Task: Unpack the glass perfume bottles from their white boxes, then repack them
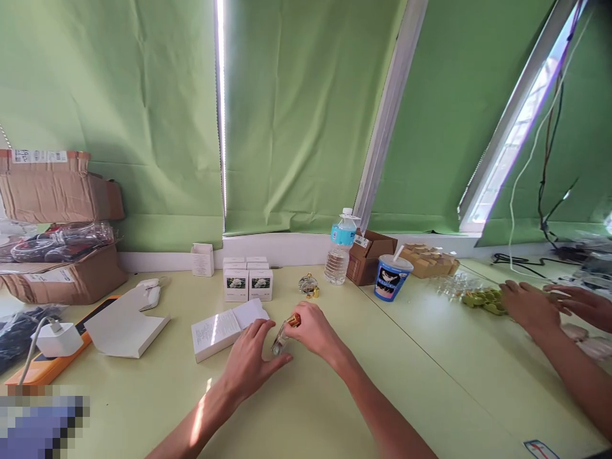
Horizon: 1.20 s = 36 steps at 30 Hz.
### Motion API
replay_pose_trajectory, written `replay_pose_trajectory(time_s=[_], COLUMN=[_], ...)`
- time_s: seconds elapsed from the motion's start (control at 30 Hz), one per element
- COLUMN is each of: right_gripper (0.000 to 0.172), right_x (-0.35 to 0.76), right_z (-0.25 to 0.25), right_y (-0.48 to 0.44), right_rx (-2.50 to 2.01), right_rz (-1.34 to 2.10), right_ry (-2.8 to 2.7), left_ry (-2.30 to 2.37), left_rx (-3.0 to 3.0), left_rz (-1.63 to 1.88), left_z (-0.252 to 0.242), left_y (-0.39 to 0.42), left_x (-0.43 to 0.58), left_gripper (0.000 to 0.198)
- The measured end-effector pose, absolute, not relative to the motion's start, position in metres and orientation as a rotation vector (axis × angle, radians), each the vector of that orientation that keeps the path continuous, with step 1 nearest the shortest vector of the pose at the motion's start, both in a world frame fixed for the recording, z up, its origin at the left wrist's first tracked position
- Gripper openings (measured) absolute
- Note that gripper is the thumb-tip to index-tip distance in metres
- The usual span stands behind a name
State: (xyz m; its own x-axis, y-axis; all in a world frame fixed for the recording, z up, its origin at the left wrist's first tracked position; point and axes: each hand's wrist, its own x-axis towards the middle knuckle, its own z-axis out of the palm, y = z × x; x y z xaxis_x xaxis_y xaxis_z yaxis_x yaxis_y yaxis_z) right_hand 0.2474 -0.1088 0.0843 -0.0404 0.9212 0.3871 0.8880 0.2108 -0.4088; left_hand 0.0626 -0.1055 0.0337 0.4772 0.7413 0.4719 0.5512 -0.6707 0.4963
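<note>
Between my two hands is a small clear glass bottle with a gold cap (pixel 278 345), tilted over the table; it looks like a perfume bottle. My right hand (pixel 312 328) pinches it by the gold top. My left hand (pixel 250 358) is beside the glass end, thumb and fingers spread apart, with nothing visibly gripped. Just beyond the left fingers lies a white carton (pixel 217 335) with its flap open. A round glass bottle (pixel 307 284) and small gold pieces (pixel 313 292) sit farther back on the table.
Small white boxes with flower pictures (pixel 248 285) stand behind the carton. A water bottle (pixel 338 255), brown box (pixel 367 258) and blue cup (pixel 391 279) are back right. An unfolded white carton (pixel 122 325) and orange case (pixel 45 373) lie left. Another person's hands (pixel 533 309) work at right.
</note>
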Motion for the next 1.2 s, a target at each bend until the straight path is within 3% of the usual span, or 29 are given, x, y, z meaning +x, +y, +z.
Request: replay_pose_trajectory(time_s=[0.43,0.73,1.2], right_gripper=[0.008,0.012,0.005], right_x=[0.220,0.228,0.325], right_z=[0.084,0.084,0.049], right_y=[-0.121,-0.117,-0.076], right_rx=[-1.560,-1.500,-2.241], right_rz=[0.249,0.475,0.104], right_ry=[-1.929,-1.837,-1.752], left_ry=[1.076,1.035,1.169], left_rx=[2.322,2.248,2.183], left_rz=[0.922,0.945,0.919], left_z=[0.024,0.019,0.019], left_y=[-0.102,-0.098,-0.094], left_x=[0.063,0.060,0.054], left_gripper=[0.010,0.019,0.033])
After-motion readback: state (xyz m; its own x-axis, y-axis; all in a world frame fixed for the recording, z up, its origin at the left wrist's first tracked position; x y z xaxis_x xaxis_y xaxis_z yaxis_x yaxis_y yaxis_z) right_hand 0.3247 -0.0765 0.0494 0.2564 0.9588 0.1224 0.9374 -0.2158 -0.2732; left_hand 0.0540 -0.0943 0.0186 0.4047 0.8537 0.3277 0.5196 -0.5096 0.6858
